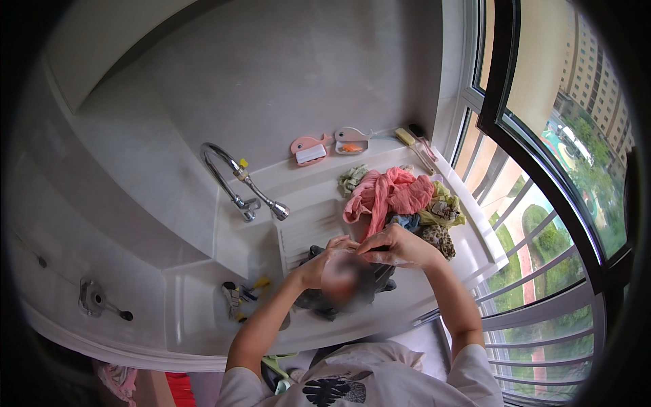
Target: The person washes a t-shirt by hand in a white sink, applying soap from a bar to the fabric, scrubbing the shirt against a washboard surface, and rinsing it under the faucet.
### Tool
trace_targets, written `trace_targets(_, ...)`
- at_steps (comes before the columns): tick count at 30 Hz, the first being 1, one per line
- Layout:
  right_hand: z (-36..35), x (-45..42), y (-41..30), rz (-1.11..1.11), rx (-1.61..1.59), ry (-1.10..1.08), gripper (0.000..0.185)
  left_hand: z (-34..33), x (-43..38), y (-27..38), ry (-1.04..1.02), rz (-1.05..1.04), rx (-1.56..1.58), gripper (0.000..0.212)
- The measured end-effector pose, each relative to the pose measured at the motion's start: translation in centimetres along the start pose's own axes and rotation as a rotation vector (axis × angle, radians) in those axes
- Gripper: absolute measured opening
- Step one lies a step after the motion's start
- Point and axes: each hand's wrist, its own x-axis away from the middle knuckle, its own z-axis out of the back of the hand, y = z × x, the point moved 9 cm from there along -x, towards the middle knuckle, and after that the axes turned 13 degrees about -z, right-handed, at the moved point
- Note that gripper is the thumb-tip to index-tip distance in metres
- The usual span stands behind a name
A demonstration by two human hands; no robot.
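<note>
Over the ribbed washboard part of a white laundry sink (310, 224), my two hands meet fingertip to fingertip. A dark wet garment (385, 277) lies bunched beneath them. My left hand (324, 262) is closed on its upper part, fingers bent inward. From the other side, my right hand (407, 246) pinches dark cloth between thumb and fingers, and white suds cling to its skin. A blurred patch covers the middle of the garment and part of my left hand. Just beyond my right hand, a pink cloth (389, 196) is heaped with other laundry.
Yellow-green patterned cloth (442, 208) and a leopard-print cloth (438, 241) lie right of the pink one. A chrome faucet (244, 178) arches over the basin, where socks (231, 300) lie. Whale-shaped soap holders (309, 148) and a scrub brush (407, 137) line the back ledge. A barred window (534, 244) is right.
</note>
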Motion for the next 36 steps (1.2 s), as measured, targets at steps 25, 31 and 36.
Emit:
trace_targets(25,1.8,-3.1,0.8,-0.011,-1.081,0.159,0.020,17.6,6.4,9.7,0.920,0.085,0.392,0.010)
trace_targets(31,5.4,-3.0,-3.1,0.065,-1.079,0.376,0.019,16.0,7.8,6.8,1.065,0.029,0.729,0.010)
trace_targets(36,3.1,-6.2,4.1,-0.066,-0.482,0.872,0.021,6.6,9.5,-9.6,1.068,0.265,1.184,0.033)
